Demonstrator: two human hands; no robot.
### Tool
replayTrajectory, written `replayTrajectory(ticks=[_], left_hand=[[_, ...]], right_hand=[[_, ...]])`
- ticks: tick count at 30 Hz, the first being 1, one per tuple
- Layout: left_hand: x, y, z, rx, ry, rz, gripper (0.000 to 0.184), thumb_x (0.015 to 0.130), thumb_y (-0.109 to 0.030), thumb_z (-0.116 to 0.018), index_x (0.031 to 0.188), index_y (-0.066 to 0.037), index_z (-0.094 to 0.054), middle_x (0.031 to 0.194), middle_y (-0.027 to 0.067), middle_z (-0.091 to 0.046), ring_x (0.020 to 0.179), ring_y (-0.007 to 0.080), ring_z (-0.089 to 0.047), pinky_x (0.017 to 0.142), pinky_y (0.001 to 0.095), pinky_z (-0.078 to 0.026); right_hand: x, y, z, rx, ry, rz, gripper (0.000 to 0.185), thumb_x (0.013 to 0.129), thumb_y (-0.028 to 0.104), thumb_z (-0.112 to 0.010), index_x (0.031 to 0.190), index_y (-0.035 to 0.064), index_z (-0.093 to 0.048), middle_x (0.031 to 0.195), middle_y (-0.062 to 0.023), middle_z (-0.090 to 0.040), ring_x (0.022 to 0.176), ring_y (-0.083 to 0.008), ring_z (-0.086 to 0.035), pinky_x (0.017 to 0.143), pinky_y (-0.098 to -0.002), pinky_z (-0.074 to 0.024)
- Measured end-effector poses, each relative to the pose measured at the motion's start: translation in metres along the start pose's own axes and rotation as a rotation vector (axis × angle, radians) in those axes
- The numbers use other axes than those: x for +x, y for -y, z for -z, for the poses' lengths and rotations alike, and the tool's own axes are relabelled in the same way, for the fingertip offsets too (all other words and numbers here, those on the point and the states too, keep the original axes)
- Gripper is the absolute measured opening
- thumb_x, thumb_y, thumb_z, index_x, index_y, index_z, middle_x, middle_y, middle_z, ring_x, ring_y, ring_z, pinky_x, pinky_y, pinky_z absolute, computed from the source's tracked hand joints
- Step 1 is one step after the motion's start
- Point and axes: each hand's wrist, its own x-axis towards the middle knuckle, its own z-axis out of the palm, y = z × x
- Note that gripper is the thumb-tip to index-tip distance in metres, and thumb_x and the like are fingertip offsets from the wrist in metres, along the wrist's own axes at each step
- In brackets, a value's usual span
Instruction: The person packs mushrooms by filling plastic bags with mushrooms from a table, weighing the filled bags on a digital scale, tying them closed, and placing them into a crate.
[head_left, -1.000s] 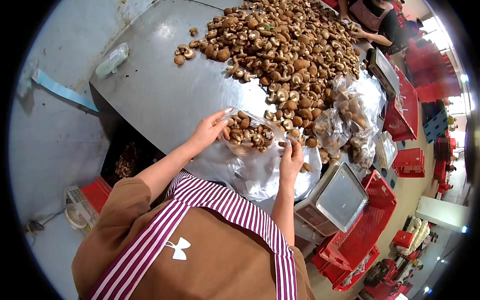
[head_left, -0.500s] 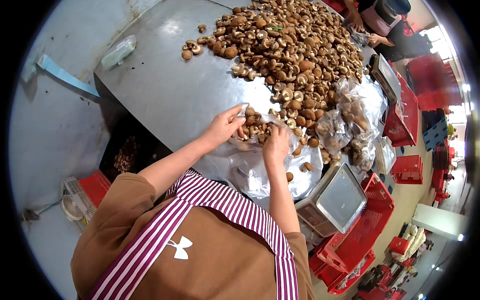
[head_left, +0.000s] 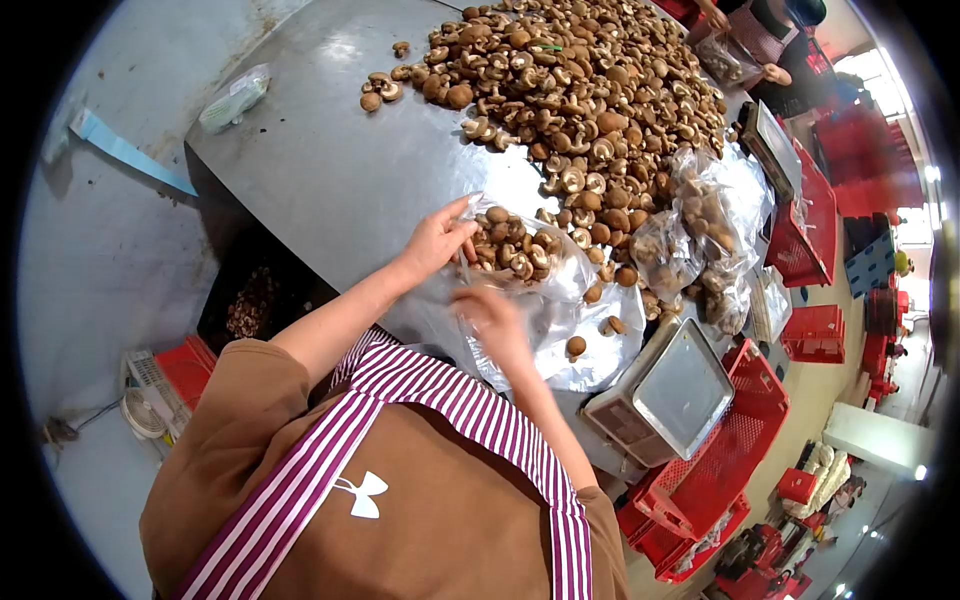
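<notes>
A clear plastic bag [head_left: 572, 278] with several brown mushrooms [head_left: 510, 243] in it lies on the metal table in front of me. My left hand [head_left: 440, 240] is closed on the bag's left edge, with a bit of film standing up at the fingertips. Just below the bag's near side is my right hand [head_left: 490, 318], its fingers smeared by motion. Whether it touches the film I cannot tell. Beneath the bag and to its right spreads a plastic sheet [head_left: 605, 355], with a few loose mushrooms on it.
A big heap of mushrooms [head_left: 590, 90] covers the table's [head_left: 330, 170] far side. Filled bags [head_left: 705, 225] stand at the right, near a scale [head_left: 680, 390] and red crates [head_left: 740, 430]. Across the table another person's hand [head_left: 775, 74] is beside a bag [head_left: 722, 60].
My right hand has left the bag's right side and moved left and toward me. The bag's mushrooms now show more openly. The person opposite has lifted a bag into fuller view.
</notes>
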Motion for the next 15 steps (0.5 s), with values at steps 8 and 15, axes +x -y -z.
replayTrajectory(ticks=[8,15], left_hand=[[-0.008,-0.002,0.003,0.026,-0.015,0.009,0.050,0.099,-0.017,-0.053,0.147,-0.007,-0.042,0.069,0.0029,-0.065,0.060,0.0063,-0.058,0.054,0.0203,-0.044],[-0.018,0.002,-0.003,0.013,-0.028,0.025,0.052,0.098,-0.016,-0.052,0.148,-0.007,-0.040,0.071,0.0030,-0.064,0.060,0.0080,-0.059,0.054,0.0216,-0.045]], right_hand=[[0.010,-0.027,0.012,-0.034,-0.355,-0.023,0.010,0.092,0.007,-0.064,0.099,-0.0001,-0.066,0.083,-0.0083,-0.067,0.072,-0.0143,-0.062,0.063,-0.0264,-0.0502],[0.022,-0.033,0.055,-0.143,-0.437,-0.102,0.011,0.094,0.006,-0.060,0.102,-0.0004,-0.065,0.085,-0.0091,-0.070,0.074,-0.0147,-0.065,0.065,-0.0270,-0.0503]])
